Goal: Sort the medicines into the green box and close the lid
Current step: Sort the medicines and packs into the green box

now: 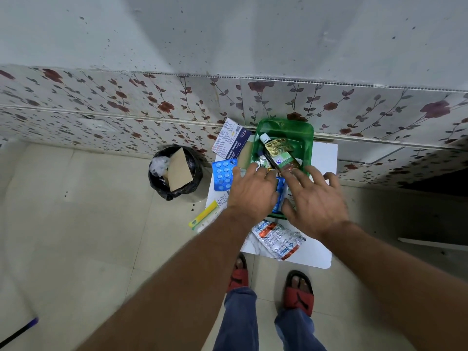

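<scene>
Medicines [277,154] are seen heaped inside the green box [302,138] on the white table [325,158], just beyond both hands. The left hand [253,192] and the right hand [315,201] are held over the box's near edge with fingers spread, nothing being pinched. A silver blister strip [278,239] is left beside the wrists.

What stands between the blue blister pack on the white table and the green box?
Nothing visible blocks it. The blue blister pack lies just left of the green box, whose lid is open. The left hand hovers beside the pack, over the box's near edge.
</scene>
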